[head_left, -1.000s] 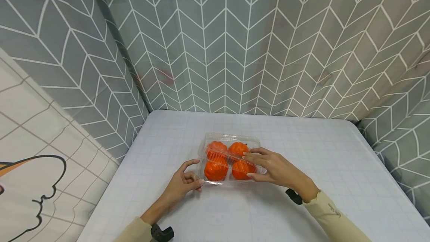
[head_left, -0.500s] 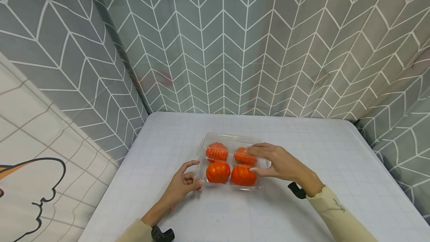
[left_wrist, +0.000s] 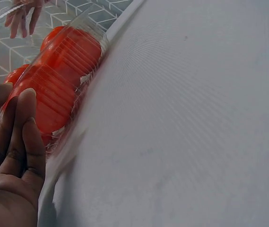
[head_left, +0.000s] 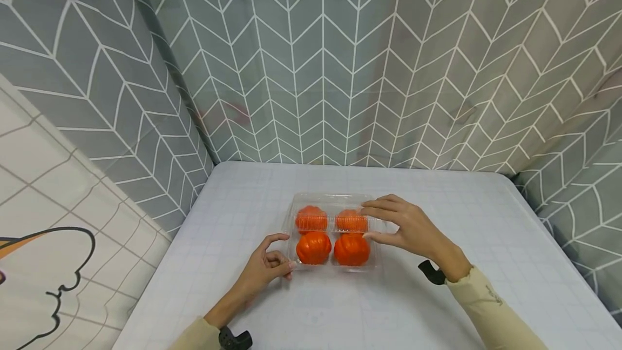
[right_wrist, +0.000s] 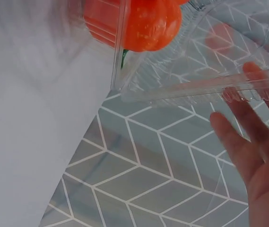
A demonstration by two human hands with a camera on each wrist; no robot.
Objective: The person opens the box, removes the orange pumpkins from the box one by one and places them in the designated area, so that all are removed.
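A clear plastic clamshell box [head_left: 326,267] stands on the table with several orange pumpkins [head_left: 313,248] inside. Its hinged lid [head_left: 332,224] is partly raised and tilted over the back pumpkins. At the box's front left corner, my left hand [head_left: 266,268] holds the side, thumb low and index finger higher up. The left wrist view shows that hand's fingers [left_wrist: 28,97] against the clear wall. My right hand [head_left: 405,227] is at the lid's right end, its fingers fairly straight. In the right wrist view, fingertips [right_wrist: 252,68] overlap the lid's edge; the thumb's contact is unclear.
The white table [head_left: 320,312] extends around the box. A grey chevron-patterned curtain [head_left: 340,69] hangs behind and at the sides, and a white gridded sheet [head_left: 63,204] covers the left. Dark wrist bands [head_left: 431,273] sit at the sleeve cuffs.
The right hand has moved up and back along the lid. The lid's front edge has risen away from the front pumpkins and levelled. The left hand has stayed at the corner.
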